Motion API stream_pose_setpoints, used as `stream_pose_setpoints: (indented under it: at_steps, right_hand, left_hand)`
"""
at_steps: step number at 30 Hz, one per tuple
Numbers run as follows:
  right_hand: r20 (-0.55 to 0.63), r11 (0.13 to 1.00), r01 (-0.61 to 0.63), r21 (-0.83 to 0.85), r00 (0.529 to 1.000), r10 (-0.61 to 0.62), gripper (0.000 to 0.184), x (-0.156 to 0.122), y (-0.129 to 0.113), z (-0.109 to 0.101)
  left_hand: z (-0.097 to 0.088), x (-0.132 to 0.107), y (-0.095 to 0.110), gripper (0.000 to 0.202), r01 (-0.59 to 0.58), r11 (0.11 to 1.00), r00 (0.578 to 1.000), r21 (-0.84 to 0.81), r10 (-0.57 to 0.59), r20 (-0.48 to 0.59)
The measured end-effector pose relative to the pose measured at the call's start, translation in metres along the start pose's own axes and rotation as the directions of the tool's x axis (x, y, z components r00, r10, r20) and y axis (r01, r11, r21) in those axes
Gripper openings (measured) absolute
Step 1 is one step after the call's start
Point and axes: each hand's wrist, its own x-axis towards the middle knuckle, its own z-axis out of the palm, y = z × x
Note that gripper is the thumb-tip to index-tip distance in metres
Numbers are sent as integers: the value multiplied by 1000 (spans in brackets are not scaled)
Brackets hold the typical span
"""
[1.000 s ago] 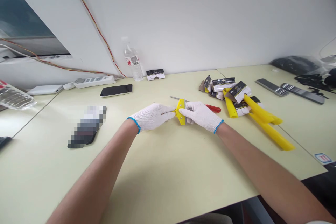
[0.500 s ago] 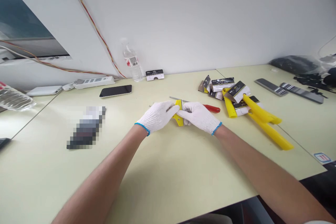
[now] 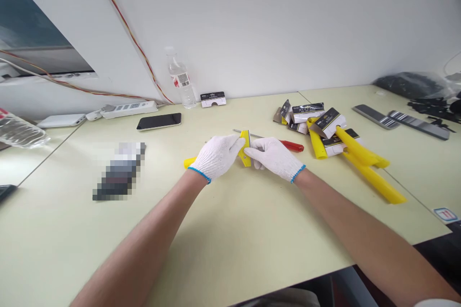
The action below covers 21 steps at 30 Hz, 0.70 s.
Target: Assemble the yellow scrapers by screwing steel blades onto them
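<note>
Between my gloved hands is a yellow scraper (image 3: 245, 148) with a screw in its wide head and a metal strip along the right edge. My left hand (image 3: 220, 154) is closed round it where handle and head meet; the handle's end pokes out left of the glove. My right hand (image 3: 272, 154) pinches the head's right edge, thumb on top, other fingers partly hidden beneath. Just behind both hands lies a screwdriver (image 3: 292, 146) with a red handle, its shaft pointing left and partly covered by the scraper.
To the right lie more yellow scrapers (image 3: 374, 177) with card sleeves (image 3: 328, 123), then two grey flat pieces (image 3: 419, 124). A phone (image 3: 159, 121), an upright bottle (image 3: 183, 81), a small box (image 3: 212, 99) and a power strip (image 3: 129, 108) sit toward the wall. A blurred-out item (image 3: 120, 171) lies left.
The scraper has turned in my hands, so its handle end now shows left of my left glove. Both hands keep hold at nearly the same place; the view has shifted slightly.
</note>
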Motion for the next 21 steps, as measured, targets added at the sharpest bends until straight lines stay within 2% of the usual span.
stream_pose_setpoints:
  at_steps: [5,10,14,17,21]
  right_hand:
    - [-11,1000,16,0,1000,-16,49,2,2,1]
    - [15,1000,-1,-18,1000,1,45,0,-1,0]
    - [14,1000,8,-21,1000,-7,42,0,-1,0]
    - [-3,999,20,32,1000,-20,39,2,2,-1]
    - [2,986,13,167,1000,-13,34,5,8,-4]
  left_hand:
    - [4,0,7,39,16,1000,1000,22,-16,2]
    - [4,-1,2,41,3,998,1000,-55,-3,7]
    - [0,-3,0,45,44,986,999,-160,-42,15]
    - [-2,-2,-2,44,54,975,998,-216,-49,26]
    - [-2,-1,-10,45,13,980,1000,-198,-9,23]
